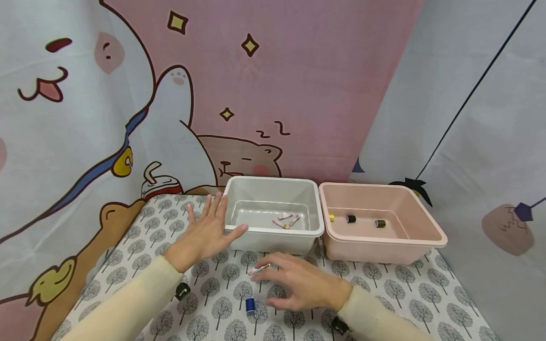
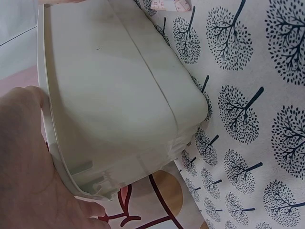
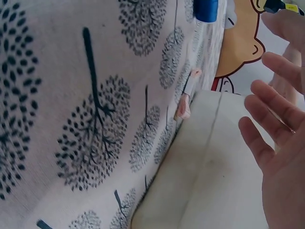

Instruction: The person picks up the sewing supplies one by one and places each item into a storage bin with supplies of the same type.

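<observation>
My left hand (image 1: 202, 234) is at the left front corner of the white bin (image 1: 273, 232), fingers spread and straight, thumb along the front rim. In the left wrist view that hand (image 2: 33, 162) overlaps the bin's rim. My right hand (image 1: 298, 280) hovers over the cloth in front of this bin, its fingers loosely spread with nothing between them. Below its fingertips a small folded pink-and-white strip (image 1: 258, 269), marked like a tape measure, lies on the cloth; the right wrist view shows it (image 3: 187, 95) apart from the hand. A blue thread spool (image 1: 250, 306) stands nearer me.
Similar folded strips (image 1: 281, 223) lie inside the white bin. To its right, a pink bin (image 1: 384, 244) contains a yellow spool (image 1: 331, 217), a black spool (image 1: 351, 219) and a dark green spool (image 1: 380, 223). A tree-print cloth (image 1: 222, 308) covers the table; a printed curtain (image 1: 307, 94) hangs behind.
</observation>
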A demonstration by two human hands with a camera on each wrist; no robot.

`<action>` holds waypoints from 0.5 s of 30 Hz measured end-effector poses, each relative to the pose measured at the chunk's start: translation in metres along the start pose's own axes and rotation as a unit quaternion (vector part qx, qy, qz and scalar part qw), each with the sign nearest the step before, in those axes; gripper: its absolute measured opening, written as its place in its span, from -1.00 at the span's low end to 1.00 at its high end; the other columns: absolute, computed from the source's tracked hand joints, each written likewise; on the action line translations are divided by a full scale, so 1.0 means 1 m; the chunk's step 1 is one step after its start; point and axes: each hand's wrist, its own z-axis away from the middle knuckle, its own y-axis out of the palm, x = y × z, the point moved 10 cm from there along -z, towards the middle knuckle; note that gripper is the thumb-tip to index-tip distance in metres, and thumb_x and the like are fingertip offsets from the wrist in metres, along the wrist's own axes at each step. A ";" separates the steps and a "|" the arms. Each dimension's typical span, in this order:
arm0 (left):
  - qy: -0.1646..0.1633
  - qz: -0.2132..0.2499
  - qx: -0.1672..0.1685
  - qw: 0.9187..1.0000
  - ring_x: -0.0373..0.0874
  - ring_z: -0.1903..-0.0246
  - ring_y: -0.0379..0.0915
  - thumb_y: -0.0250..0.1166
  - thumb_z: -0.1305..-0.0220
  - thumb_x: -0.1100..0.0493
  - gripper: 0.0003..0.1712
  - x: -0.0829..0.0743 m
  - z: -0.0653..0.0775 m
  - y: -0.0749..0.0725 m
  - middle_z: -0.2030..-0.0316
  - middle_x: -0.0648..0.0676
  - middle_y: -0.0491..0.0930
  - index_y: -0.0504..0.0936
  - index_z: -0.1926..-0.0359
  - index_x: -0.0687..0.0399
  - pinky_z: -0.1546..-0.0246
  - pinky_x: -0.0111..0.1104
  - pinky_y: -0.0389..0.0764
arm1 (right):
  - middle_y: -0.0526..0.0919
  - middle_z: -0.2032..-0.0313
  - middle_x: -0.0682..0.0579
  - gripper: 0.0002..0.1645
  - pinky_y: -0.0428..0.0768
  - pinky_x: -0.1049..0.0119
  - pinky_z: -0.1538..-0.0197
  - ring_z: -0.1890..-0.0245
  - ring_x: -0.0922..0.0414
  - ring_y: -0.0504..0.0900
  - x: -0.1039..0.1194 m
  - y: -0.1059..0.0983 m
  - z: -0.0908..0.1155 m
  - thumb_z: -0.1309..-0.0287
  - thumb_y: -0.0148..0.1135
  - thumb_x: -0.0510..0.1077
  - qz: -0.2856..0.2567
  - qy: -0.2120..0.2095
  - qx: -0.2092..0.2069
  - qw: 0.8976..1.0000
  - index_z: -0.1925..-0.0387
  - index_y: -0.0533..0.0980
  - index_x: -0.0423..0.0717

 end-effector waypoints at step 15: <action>-0.003 -0.003 0.000 1.000 0.36 -0.92 -0.47 -0.18 -0.58 -0.82 0.46 0.000 0.000 0.000 -0.92 0.27 -0.36 -0.18 -0.93 0.22 -0.68 0.64 -0.64 | 0.68 -0.50 0.03 -0.28 0.73 0.18 -0.57 -0.49 0.14 0.71 0.003 0.025 -0.005 -0.48 0.59 0.31 -0.007 -0.003 0.048 0.999 -0.52 0.66 0.22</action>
